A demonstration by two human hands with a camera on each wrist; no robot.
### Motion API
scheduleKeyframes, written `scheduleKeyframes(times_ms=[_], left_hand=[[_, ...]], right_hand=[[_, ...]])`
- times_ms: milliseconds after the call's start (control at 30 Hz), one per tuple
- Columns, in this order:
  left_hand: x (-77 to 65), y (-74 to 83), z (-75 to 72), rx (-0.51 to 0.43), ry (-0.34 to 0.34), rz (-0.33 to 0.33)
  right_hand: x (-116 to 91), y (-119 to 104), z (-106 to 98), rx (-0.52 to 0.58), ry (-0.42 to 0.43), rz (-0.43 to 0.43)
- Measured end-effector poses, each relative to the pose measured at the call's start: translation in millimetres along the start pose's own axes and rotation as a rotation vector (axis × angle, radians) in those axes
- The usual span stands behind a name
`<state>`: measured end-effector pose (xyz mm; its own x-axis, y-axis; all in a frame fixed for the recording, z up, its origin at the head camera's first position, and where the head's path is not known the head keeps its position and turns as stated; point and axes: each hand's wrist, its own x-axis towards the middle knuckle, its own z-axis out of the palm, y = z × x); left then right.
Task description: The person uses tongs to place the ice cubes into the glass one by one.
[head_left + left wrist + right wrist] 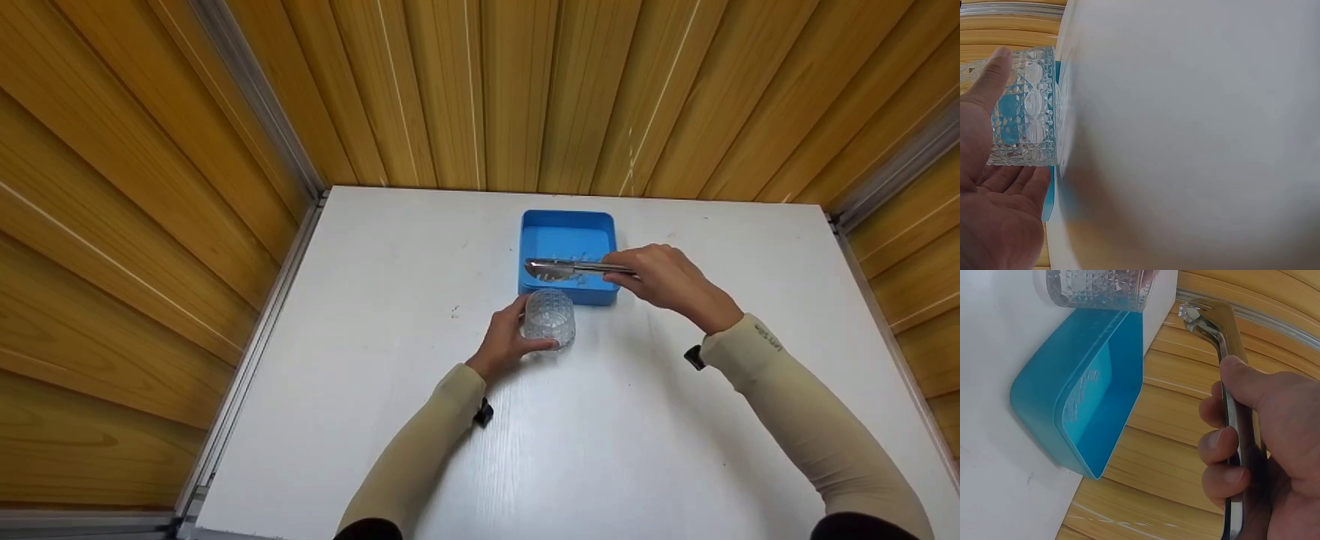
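Note:
My left hand (508, 341) grips a clear glass (550, 322) with a cut pattern, thumb on the near side. In the left wrist view, that glass (1033, 107) stands on the table between thumb and fingers. My right hand (666, 281) holds metal tongs (577, 267) level above a blue box (570, 219). A small clear piece (1186, 314) sits between the tong tips in the right wrist view. More clear pieces (1081, 396) lie inside the box, just beyond the glass. Whether the glass holds anything is hard to make out.
The white table (390, 300) meets a wood-patterned wall (517, 97) at the back. Metal rails (255, 330) run along the left side. Small dark specks (454, 311) mark the tabletop left of the glass.

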<state>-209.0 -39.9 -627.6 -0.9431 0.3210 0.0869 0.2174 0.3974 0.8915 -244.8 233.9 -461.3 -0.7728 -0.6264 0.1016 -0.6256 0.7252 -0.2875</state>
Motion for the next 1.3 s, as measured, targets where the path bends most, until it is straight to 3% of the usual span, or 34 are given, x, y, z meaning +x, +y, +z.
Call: scheduleKeyframes(times_ms=[400,867,1300], left_hand=[[-1.9,-0.9,0.2,-0.044,-0.005,0.022],[-2.0,-1.9,-0.3,-0.051,-0.008,0.009],[-2.4,-1.0,-0.7,-0.038,-0.003,0.037]], right_hand=[[-3,-1,5,0.012,-0.012,-0.004],[-4,-1,9,0.004,-0.042,0.001],[-5,1,11,-0.007,-0.055,0.017]])
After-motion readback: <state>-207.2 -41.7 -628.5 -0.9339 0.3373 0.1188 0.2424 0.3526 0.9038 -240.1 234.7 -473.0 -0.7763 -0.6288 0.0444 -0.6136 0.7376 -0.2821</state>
